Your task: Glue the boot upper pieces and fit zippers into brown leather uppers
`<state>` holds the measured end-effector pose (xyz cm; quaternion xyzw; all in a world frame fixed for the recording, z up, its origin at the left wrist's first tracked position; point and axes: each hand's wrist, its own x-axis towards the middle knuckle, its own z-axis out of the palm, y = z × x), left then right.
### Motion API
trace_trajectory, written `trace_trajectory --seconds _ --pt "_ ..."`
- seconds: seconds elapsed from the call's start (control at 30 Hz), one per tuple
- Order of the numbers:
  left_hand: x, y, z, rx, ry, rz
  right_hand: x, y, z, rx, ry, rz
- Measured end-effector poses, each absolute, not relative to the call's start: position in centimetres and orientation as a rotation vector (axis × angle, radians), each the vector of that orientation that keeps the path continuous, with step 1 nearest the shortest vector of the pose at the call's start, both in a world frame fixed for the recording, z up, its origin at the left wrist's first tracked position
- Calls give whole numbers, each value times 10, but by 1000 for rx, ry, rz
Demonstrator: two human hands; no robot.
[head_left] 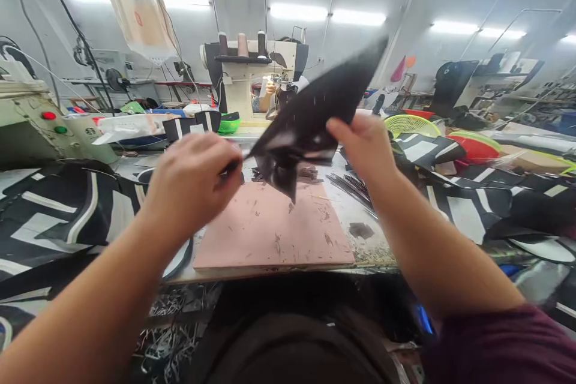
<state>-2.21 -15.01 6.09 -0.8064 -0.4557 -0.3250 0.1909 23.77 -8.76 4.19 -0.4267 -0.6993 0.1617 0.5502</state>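
A glossy black leather-like piece [315, 102] is held up in front of me, tilted, with its pointed upper end to the far right. My right hand [364, 141] pinches its right edge between thumb and fingers. My left hand [195, 174] is closed at the piece's lower left end. Something dark shows inside that fist; I cannot tell whether it is a corner of the piece or a tool. A fold of the piece hangs down blurred over a pink cutting board [274, 228], which has dark scraps on it.
Black pieces with white strips [81, 210] are heaped at the left, and more black pieces [468, 204] at the right. Dark thin strips [353, 192] lie beside the board. A sewing machine [243, 84] stands behind, a person's hand [270, 89] near it. A yellow basket [411, 125] sits back right.
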Motion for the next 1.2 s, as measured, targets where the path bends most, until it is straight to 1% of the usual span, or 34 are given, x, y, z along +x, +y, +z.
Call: trace_trajectory --seconds 0.07,0.13,0.2,0.23,0.3,0.43,0.47,0.53,0.6,0.63,0.67,0.7,0.77,0.9,0.97,1.03,1.07,1.13,1.2 --pt "-33 -155 20 -2518 -1283 -888 238 -106 -1 -1122 -1650 525" --pt "-41 -158 -29 -2910 -1451 -692 237 -124 -53 -1236 -1746 766" --pt "-44 -159 -72 -3207 -1636 -551 236 -139 -99 -1276 -1781 897" --pt "-44 -158 -88 -3280 -1751 -563 235 -145 -116 -1281 -1801 954" --pt "-39 -154 -106 -3337 -2002 -590 236 -152 -137 -1329 -1759 939" --pt "-25 -129 -108 -3081 -2473 -443 239 -156 -146 -1524 -1646 797" --pt "-22 -121 -107 -3031 -2543 -387 239 -157 -145 -1607 -1603 697" --pt "-19 -108 -107 -3008 -2622 -330 237 -162 -141 -1673 -1495 322" --pt "-16 -100 -110 -3036 -2641 -316 226 -167 -131 -1451 -1565 -33" --pt "-15 -98 -112 -3043 -2637 -313 217 -168 -125 -1267 -1717 -97" --pt "-13 -98 -114 -3045 -2631 -319 207 -167 -118 -1072 -1914 -83" --pt "-11 -99 -117 -3040 -2625 -328 195 -164 -111 -913 -2104 0" --pt "-8 -104 -121 -3020 -2607 -336 172 -152 -101 -798 -2315 301" --pt "-10 -117 -115 -3002 -2494 -317 147 -129 -102 -1015 -2251 1006" --pt "-20 -114 -108 -2995 -2378 -287 146 -126 -106 -1111 -2178 1164" --pt "-32 -101 -104 -2915 -2395 -353 148 -128 -109 -1161 -2126 1223" --pt "-37 -90 -104 -2857 -2476 -482 149 -129 -110 -1177 -2111 1249" --pt "-40 -65 -108 -2718 -2661 -930 149 -130 -110 -1191 -2090 1321" --pt "-34 -44 -114 -2657 -2705 -1332 149 -127 -112 -1196 -2023 1418"
